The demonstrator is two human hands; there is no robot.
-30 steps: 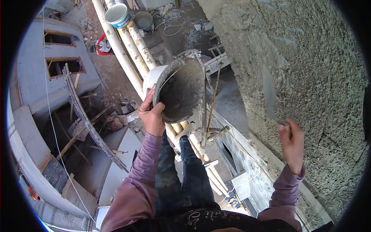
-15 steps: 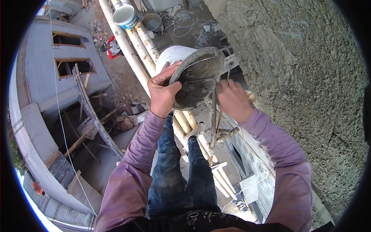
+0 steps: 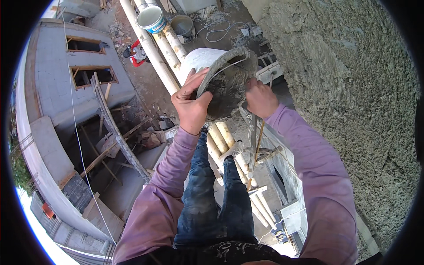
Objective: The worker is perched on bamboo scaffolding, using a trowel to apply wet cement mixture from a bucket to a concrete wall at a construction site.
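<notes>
A white bucket (image 3: 196, 59) with a mortar-crusted rim is tilted, its mouth facing me. Wet grey mortar (image 3: 227, 90) coats its inside and lies in it. My left hand (image 3: 192, 104) grips the left side of the rim, thumb inside the mouth and fingers on the outer wall. At the right edge of the mouth my right hand (image 3: 261, 98) is closed with its knuckles toward me; what its fingers hold is hidden.
Pale poles (image 3: 165, 73) run beneath me, with my shoe (image 3: 232, 150) on them. A rough mortared wall (image 3: 340, 88) rises at the right. Farther down are another bucket (image 3: 150, 18), a dark tub (image 3: 182, 25) and a person in red sleeves (image 3: 137, 54).
My right hand has moved left and up against the bucket's rim. A pale rounded handle end beside it no longer shows. The bucket has shifted slightly; my left hand keeps its grip.
</notes>
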